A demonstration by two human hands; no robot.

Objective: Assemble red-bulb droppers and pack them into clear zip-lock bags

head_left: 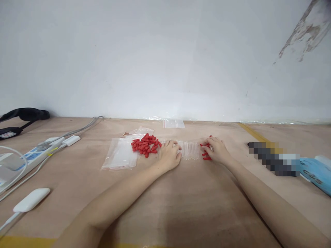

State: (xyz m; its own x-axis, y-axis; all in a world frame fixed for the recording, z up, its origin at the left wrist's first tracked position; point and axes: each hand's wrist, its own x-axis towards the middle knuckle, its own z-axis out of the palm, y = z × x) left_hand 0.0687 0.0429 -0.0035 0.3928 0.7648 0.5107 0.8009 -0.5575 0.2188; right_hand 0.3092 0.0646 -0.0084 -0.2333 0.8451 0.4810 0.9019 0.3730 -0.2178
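Note:
A row of thin clear tubes (190, 151) lies side by side on the table between my hands. My left hand (170, 155) rests over the left part of that row, fingers loosely curved and apart, hiding some tubes. At the right end, my right hand (216, 148) has its thumb and fingers closed around a small red rubber bulb (205, 145). A few more red bulbs (207, 158) lie under and beside that hand, partly covered. To the left of my left hand is a loose pile of red rubber bulbs (145, 144).
Clear zip bags (120, 153) lie left of the pile, with another bag (174, 124) by the wall. A power strip (33, 155), cables and a white adapter (32, 199) are at left. A black strap (26, 113) sits behind them. A blue packet (317, 174) is at right, beside a blurred dark object.

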